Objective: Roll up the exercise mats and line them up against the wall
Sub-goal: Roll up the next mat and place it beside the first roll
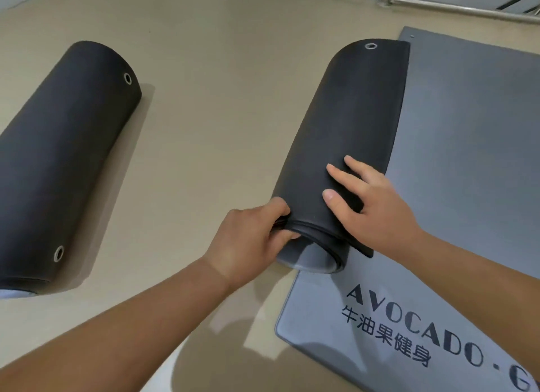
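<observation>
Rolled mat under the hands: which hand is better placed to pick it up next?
Left, probably. The left hand pinches the layered near end of the rolled mat, fingers curled round its rim. The right hand only lies flat on top, fingers spread.

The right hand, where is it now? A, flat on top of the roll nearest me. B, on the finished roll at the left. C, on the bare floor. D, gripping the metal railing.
A: the right hand lies with straight fingers on the dark roll, which sits on the flat grey mat, while the left hand grips the roll's near end.
</observation>
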Demonstrator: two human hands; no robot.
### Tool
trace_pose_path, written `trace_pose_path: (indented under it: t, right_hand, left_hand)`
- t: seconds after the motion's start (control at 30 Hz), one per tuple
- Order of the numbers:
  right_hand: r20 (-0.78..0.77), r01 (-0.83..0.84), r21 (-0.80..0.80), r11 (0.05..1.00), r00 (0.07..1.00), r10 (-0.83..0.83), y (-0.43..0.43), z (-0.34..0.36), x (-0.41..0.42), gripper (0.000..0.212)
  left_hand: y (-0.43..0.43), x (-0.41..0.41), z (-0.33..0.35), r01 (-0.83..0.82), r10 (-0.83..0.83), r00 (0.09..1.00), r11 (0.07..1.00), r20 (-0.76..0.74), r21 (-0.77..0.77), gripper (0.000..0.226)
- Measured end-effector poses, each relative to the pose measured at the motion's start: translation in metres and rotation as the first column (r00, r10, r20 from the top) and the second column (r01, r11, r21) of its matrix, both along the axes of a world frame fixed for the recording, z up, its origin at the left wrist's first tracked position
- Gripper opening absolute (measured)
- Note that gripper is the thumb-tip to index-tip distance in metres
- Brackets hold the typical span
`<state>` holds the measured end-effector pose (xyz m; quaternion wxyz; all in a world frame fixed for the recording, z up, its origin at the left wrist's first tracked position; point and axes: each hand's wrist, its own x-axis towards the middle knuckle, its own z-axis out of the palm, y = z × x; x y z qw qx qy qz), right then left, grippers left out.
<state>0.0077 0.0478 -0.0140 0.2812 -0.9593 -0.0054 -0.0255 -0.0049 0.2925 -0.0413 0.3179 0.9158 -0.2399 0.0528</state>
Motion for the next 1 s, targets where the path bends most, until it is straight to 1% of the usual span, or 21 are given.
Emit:
trace_pose_path:
  t: [0.07,0.1,0.13,0.2,0.23,0.3,0.33,0.37,0.43,0.5,0.53,0.6,0.63,0.67,0.7,0.73,0.77,0.87,0.93,1.0]
  right_hand:
    - [0.071,-0.056,-0.07,0.996,0.996,0.061,0.005,0.001,-0.006,0.049]
    - [0.076,-0.075,-0.068,0.995,0.994,0.08,0.009,-0.001,-0.009,0.048]
    - [0.08,-0.096,-0.063,0.993,0.992,0.101,0.015,-0.006,-0.011,0.048]
    - [0.129,-0.146,-0.056,0.988,0.98,0.153,0.03,-0.022,-0.012,0.049]
    - [0.161,-0.17,-0.04,0.985,0.971,0.174,0.038,-0.028,-0.012,0.049]
    - [0.224,-0.204,0.005,0.979,0.954,0.198,0.052,-0.036,-0.009,0.044]
    - [0.237,-0.226,0.03,0.974,0.948,0.213,0.058,-0.037,-0.007,0.041]
    - [0.23,-0.256,0.057,0.965,0.944,0.237,0.064,-0.036,-0.005,0.038]
    - [0.177,-0.32,0.125,0.939,0.938,0.296,0.073,-0.032,0.001,0.03]
    - [0.154,-0.344,0.177,0.922,0.935,0.319,0.079,-0.03,0.007,0.028]
    - [0.173,-0.324,0.165,0.932,0.94,0.296,0.081,-0.03,0.008,0.031]
    - [0.175,-0.202,0.124,0.972,0.968,0.179,0.085,-0.03,0.009,0.05]
    - [0.107,-0.134,0.137,0.981,0.987,0.12,0.086,-0.028,0.007,0.061]
    - [-0.008,-0.089,0.177,0.98,0.996,0.092,0.087,-0.024,0.005,0.071]
    - [-0.144,-0.074,0.209,0.975,0.984,0.106,0.087,-0.022,0.004,0.076]
    - [-0.254,-0.089,0.22,0.971,0.956,0.145,0.088,-0.02,0.002,0.076]
    - [-0.308,-0.113,0.214,0.97,0.935,0.176,0.089,-0.02,-0.001,0.074]
    - [-0.308,-0.142,0.183,0.973,0.932,0.194,0.097,-0.023,-0.008,0.072]
    - [-0.245,-0.155,0.16,0.975,0.95,0.192,0.103,-0.021,-0.009,0.078]
    - [-0.192,-0.184,0.136,0.973,0.959,0.209,0.107,-0.017,-0.008,0.085]
  left_hand:
    - [0.012,-0.026,-0.017,-0.141,0.128,0.981,0.986,-0.143,-0.086,0.028]
    - [0.02,-0.035,-0.025,-0.205,0.179,0.962,0.972,-0.205,-0.112,0.029]
    - [0.03,-0.041,-0.031,-0.251,0.215,0.942,0.961,-0.257,-0.117,0.033]
    - [0.047,-0.046,-0.03,-0.28,0.243,0.918,0.957,-0.315,-0.076,0.046]
    - [0.051,-0.046,-0.024,-0.263,0.23,0.928,0.962,-0.292,-0.077,0.052]
    - [0.045,-0.044,-0.008,-0.164,0.148,0.973,0.983,-0.177,-0.085,0.057]
    - [0.039,-0.042,-0.004,-0.124,0.116,0.982,0.991,-0.146,-0.044,0.061]
    - [0.032,-0.039,-0.002,-0.124,0.124,0.981,0.992,-0.151,0.011,0.068]
    - [0.024,-0.032,-0.002,-0.226,0.241,0.957,0.968,-0.161,0.105,0.079]
    - [0.026,-0.022,-0.004,-0.318,0.339,0.932,0.935,-0.132,0.156,0.078]
    - [0.029,-0.018,-0.005,-0.33,0.355,0.927,0.924,-0.119,0.191,0.077]
    - [0.035,-0.012,-0.003,-0.331,0.369,0.923,0.906,-0.108,0.266,0.073]
    - [0.036,-0.011,-0.001,-0.337,0.381,0.918,0.895,-0.111,0.292,0.072]
    - [0.036,-0.011,-0.001,-0.345,0.392,0.913,0.887,-0.109,0.307,0.073]
    - [0.037,-0.013,-0.002,-0.351,0.397,0.912,0.884,-0.1,0.308,0.077]
    - [0.039,-0.017,-0.003,-0.351,0.396,0.912,0.886,-0.103,0.302,0.083]
    - [0.041,-0.022,-0.004,-0.339,0.387,0.914,0.894,-0.121,0.294,0.09]
    - [0.057,-0.04,-0.012,-0.259,0.32,0.927,0.923,-0.196,0.285,0.099]
    - [0.073,-0.046,-0.014,-0.19,0.26,0.928,0.946,-0.265,0.263,0.104]
    - [0.085,-0.045,-0.018,-0.157,0.211,0.947,0.962,-0.241,0.225,0.103]
